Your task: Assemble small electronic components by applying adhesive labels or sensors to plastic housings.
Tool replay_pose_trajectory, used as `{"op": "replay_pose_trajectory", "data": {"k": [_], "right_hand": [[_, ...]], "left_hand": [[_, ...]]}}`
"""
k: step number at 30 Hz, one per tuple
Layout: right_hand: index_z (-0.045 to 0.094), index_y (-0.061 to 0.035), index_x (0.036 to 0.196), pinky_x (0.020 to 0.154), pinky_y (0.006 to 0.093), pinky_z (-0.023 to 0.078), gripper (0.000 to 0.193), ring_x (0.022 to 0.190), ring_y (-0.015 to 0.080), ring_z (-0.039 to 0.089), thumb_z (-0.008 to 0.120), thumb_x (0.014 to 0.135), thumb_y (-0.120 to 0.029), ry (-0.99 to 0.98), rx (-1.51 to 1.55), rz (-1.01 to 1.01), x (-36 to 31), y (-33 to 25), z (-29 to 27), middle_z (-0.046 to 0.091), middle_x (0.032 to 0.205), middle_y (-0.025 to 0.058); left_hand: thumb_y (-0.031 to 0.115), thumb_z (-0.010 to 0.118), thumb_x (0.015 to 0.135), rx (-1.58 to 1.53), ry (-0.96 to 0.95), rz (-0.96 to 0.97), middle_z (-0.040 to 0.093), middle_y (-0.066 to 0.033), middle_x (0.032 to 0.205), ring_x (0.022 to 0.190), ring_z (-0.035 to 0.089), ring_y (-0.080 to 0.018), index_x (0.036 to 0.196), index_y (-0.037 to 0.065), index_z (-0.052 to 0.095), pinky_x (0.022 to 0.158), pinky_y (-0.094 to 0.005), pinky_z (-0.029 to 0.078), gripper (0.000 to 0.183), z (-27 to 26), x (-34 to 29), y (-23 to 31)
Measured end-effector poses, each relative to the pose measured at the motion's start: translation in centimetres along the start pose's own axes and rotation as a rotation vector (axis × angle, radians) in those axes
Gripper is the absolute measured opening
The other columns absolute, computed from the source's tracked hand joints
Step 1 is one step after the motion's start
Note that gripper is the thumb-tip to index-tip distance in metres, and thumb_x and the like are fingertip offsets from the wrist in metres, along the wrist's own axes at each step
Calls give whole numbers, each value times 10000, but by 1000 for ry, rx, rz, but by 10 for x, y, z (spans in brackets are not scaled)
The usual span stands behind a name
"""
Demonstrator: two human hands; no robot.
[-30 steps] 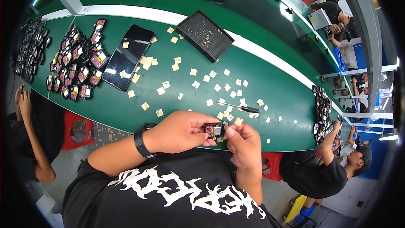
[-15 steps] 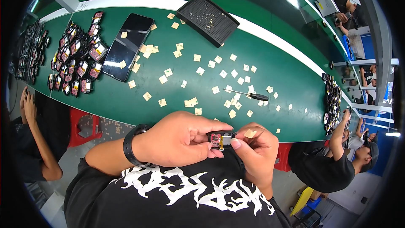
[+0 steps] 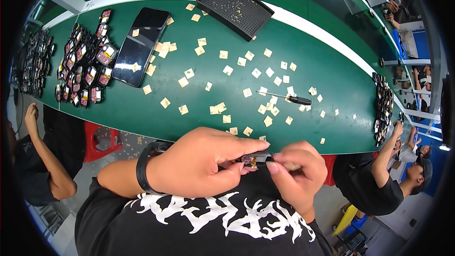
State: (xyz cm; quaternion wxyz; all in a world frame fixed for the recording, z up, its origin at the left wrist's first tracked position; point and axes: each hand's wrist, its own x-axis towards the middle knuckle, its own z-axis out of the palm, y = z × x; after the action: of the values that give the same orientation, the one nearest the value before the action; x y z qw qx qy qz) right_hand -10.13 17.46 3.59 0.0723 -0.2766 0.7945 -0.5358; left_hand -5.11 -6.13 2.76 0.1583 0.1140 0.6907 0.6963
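Observation:
My left hand (image 3: 199, 159), a black band round its wrist, grips a small black-cased electronic device (image 3: 256, 160) just over the table's near edge. Part of a red circuit board and a yellow strip show in its open side. At the device's right end, my right hand (image 3: 303, 168) has thumb and forefinger closed on the casing. Something pale, perhaps a paper square, shows among the right fingers, mostly hidden. Beyond the hands, small cream paper squares (image 3: 268, 121) lie scattered, with a black-handled screwdriver (image 3: 299, 100) among them.
Similar devices (image 3: 80, 66) are heaped at the left, and another pile (image 3: 383, 109) stands at the right. A large black phone (image 3: 142, 47) and a black perforated tray (image 3: 234, 9) lie farther back on the green table (image 3: 189, 125). Co-workers (image 3: 379, 180) sit on both sides.
The device has tilted and moved slightly right with both hands. The paper square that showed on my right fingers is now mostly hidden. The whole view has shifted a little.

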Motion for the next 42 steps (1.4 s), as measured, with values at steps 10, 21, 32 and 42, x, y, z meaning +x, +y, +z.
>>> {"op": "replay_pose_trajectory", "data": {"k": [10, 21, 32, 42], "right_hand": [[728, -27, 941, 535, 320, 502, 335, 607, 216, 624, 815, 619, 10, -144, -410, -419, -4, 2, 6, 654, 817, 72], [709, 2, 941, 531, 324, 500, 304, 609, 224, 626, 789, 648, 16, -186, -497, -411, -2, -6, 10, 653, 819, 90], [700, -44, 932, 594, 369, 484, 302, 668, 267, 619, 795, 653, 20, -27, -591, -368, -12, -9, 21, 642, 805, 80], [688, -40, 914, 563, 364, 478, 281, 624, 266, 592, 785, 659, 29, -173, -439, -399, -3, -6, 24, 613, 773, 83]], "left_hand": [[-68, 628, 839, 237, 105, 163, 705, -99, 886, 735, 684, -212, 1353, 13, 618, 671, -309, 545, 520, 12, 5, -2], [-46, 639, 904, 262, 13, 139, 697, -146, 1160, 946, 690, -316, 1437, 20, 528, 934, -379, 542, 548, 7, 0, -3], [-114, 493, 886, 243, -26, 198, 607, -169, 1038, 887, 608, -331, 1600, 87, 296, 796, -391, 515, 768, 14, -3, -7], [-44, 470, 1005, 134, 33, -7, 646, -169, 1242, 985, 687, -277, 1557, 77, 392, 885, -347, 556, 571, 16, -13, -3]]}}
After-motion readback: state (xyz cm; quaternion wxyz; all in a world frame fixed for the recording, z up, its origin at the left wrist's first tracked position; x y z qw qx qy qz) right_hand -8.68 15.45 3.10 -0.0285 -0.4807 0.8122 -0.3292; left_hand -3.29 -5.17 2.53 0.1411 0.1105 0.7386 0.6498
